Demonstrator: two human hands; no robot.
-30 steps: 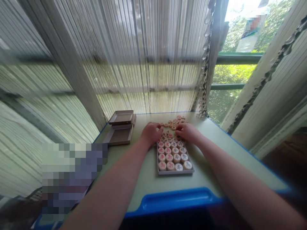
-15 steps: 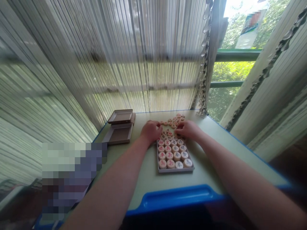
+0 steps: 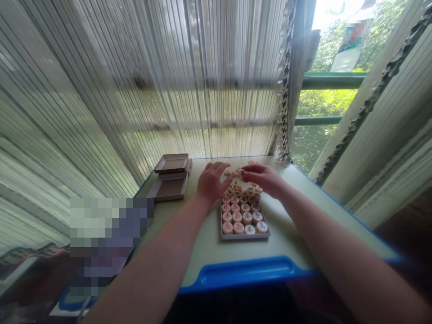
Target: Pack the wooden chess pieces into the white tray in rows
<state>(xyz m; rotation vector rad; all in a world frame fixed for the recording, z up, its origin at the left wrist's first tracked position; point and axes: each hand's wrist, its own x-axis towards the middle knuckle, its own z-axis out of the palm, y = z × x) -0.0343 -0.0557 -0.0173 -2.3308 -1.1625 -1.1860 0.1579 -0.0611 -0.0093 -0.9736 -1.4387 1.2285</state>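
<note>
A shallow box (image 3: 245, 236) stands in front of me, with rows of round wooden Chinese chess pieces (image 3: 237, 217) marked in red and black. Behind its near rows, loose pieces (image 3: 235, 188) lie heaped. My right hand (image 3: 265, 179) pinches one Chinese chess piece (image 3: 240, 173) between thumb and fingertips, above the table beyond the heap. To the left of the heap is my left hand (image 3: 213, 182), fingers stretched and thumb apart, holding nothing I can see. A few loose pieces (image 3: 227, 173) lie between the hands; others behind my right hand are mostly hidden.
Two open box parts (image 3: 168, 186) lie at the table's back left, the rear one raised on a brown object (image 3: 189, 165). The pale green table (image 3: 202, 252) has a blue edge with a moulded tray (image 3: 249, 268) near me. Sheer curtains (image 3: 189, 112) hang behind.
My right hand has lifted a Chinese chess piece and moved slightly left and up. My left hand's fingers have opened out and extended away from me.
</note>
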